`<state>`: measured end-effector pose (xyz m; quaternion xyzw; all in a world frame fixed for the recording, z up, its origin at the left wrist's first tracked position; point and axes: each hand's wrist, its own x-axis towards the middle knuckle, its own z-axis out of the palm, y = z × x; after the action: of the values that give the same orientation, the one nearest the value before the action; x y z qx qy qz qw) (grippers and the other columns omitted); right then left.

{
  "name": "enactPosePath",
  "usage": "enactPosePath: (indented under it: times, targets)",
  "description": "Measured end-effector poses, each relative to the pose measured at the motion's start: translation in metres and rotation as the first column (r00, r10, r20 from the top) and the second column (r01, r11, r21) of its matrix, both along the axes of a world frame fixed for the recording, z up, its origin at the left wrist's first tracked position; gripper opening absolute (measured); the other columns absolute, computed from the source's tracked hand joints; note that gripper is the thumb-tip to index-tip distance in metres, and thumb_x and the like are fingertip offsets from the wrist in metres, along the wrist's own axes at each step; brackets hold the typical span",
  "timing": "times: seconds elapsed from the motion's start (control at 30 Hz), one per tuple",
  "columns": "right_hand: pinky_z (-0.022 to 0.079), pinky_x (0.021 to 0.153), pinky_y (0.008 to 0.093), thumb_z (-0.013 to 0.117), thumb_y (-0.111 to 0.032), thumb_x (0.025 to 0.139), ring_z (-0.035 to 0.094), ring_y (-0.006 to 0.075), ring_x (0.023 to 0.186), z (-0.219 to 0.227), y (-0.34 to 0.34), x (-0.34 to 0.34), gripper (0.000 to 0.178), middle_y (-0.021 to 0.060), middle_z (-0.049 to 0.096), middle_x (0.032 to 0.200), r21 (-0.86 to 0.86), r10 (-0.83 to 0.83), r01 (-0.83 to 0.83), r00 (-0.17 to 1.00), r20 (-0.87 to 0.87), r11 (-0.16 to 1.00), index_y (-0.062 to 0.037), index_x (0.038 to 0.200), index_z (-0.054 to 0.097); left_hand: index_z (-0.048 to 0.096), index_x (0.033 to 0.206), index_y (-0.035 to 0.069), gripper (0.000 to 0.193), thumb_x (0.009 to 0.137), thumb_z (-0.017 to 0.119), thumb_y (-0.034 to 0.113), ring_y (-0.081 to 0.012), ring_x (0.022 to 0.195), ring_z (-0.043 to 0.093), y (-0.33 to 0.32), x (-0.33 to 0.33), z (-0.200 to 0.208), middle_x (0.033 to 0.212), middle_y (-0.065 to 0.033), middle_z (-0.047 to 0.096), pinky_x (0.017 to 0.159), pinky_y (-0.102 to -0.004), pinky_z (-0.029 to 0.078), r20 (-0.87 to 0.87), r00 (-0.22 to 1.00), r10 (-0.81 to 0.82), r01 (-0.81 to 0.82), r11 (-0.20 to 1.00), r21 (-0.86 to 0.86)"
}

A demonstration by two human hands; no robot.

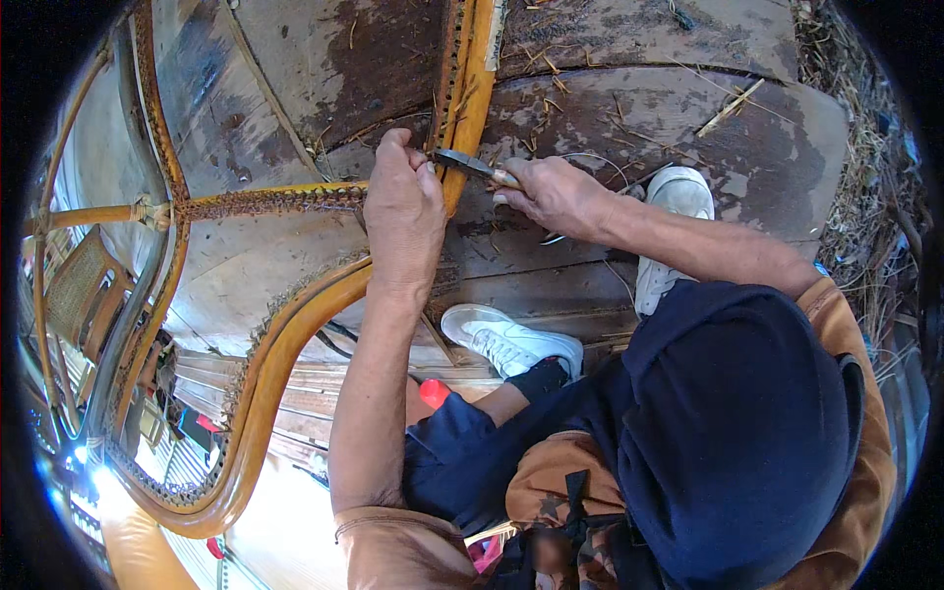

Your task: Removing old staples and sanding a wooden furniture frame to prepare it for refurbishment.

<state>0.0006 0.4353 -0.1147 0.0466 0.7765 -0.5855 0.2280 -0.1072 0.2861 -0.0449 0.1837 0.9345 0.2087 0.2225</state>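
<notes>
My left hand (403, 211) grips the orange rattan frame (265, 383) of a chair where its curved rail meets an upright bar. My right hand (553, 193) holds a small knife (464, 163) by its pale handle, the dark blade pointing left and touching the frame right beside my left fingers. Frayed cane binding (270, 202) wraps a crossbar to the left of my left hand. Both forearms reach up from the lower middle of the picture.
Worn, stained wooden boards (629, 108) lie under the frame, strewn with bits of straw. My white shoes (511, 339) rest on the boards. Dry straw (870, 187) heaps at the right. Another woven cane chair (84, 285) stands at the far left.
</notes>
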Motion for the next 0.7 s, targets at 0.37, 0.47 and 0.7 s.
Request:
enactPosePath:
  times: [0.37, 0.47, 0.7]
  targets:
    - [0.047, 0.060, 0.0474, 0.062, -0.022, 0.093, 0.062, 0.0421, 0.071, 0.001, -0.006, 0.009, 0.024, 0.0213, 0.060, 0.073, -0.022, -0.083, 0.083, 0.997, -0.003, 0.996, -0.0011, 0.100, 0.054, 0.050, 0.121, 0.000, 0.033, 0.087, 0.054, -0.002, -0.0343, 0.084, 0.062, 0.000, -0.006, -0.001, 0.090, -0.0180, 0.060, 0.077, -0.0413, 0.049, 0.055, 0.998, 0.013, -0.014, 1.000, 0.014]
    - [0.048, 0.062, 0.0505, 0.060, -0.027, 0.094, 0.061, 0.0432, 0.076, 0.012, -0.003, 0.004, 0.026, 0.0244, 0.061, 0.079, -0.046, -0.087, 0.079, 0.976, -0.200, 0.996, -0.0027, 0.095, 0.052, 0.051, 0.119, -0.001, 0.033, 0.087, 0.054, -0.003, -0.0348, 0.085, 0.062, 0.001, -0.006, 0.000, 0.091, -0.0184, 0.060, 0.077, -0.0413, 0.049, 0.094, 0.995, 0.035, -0.039, 0.999, 0.035]
    - [0.053, 0.060, 0.0305, 0.052, -0.015, 0.097, 0.060, 0.0096, 0.068, 0.018, 0.021, -0.007, 0.016, 0.0024, 0.061, 0.080, -0.283, -0.333, 0.415, 0.896, 0.294, 0.865, -0.0037, 0.108, 0.052, 0.056, 0.112, 0.001, 0.029, 0.084, 0.061, 0.004, -0.0379, 0.085, 0.060, 0.000, -0.006, 0.000, 0.092, -0.0186, 0.060, 0.076, -0.0451, 0.049, -0.063, 0.971, -0.230, 0.229, 0.973, -0.035]
